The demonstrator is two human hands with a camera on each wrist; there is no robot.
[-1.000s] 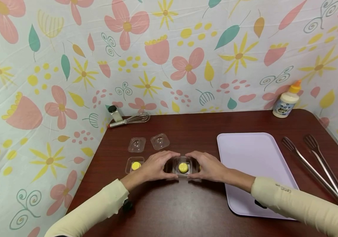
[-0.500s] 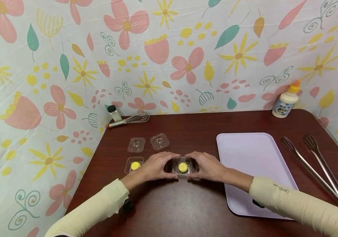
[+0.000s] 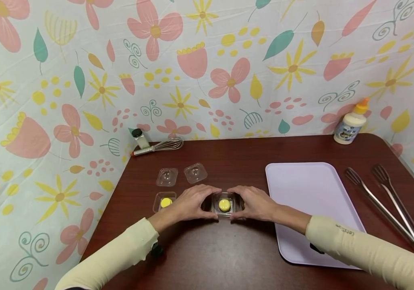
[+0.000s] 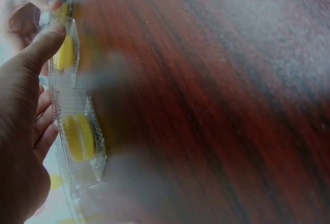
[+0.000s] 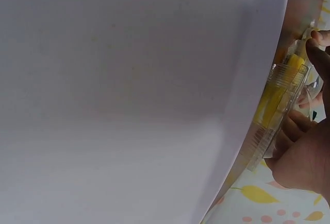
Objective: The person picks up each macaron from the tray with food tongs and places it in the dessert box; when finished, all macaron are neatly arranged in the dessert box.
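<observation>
Both hands meet around a clear plastic box holding a yellow macaron. From its left side, my left hand grips it between thumb and curved fingers. Opposite, my right hand grips the right side the same way. A second clear box with a yellow macaron stands left, partly behind my left hand in the head view. Under my right hand is another box with a yellow macaron, mostly hidden in the head view.
Two clear domed lids lie behind the boxes. A lilac tray lies right, under my right forearm, with metal tongs beyond it. A whisk and black-capped jar are back left; a yellow-topped bottle stands back right.
Both hands stay around the middle box, with only tiny finger shifts. The other things have not moved.
</observation>
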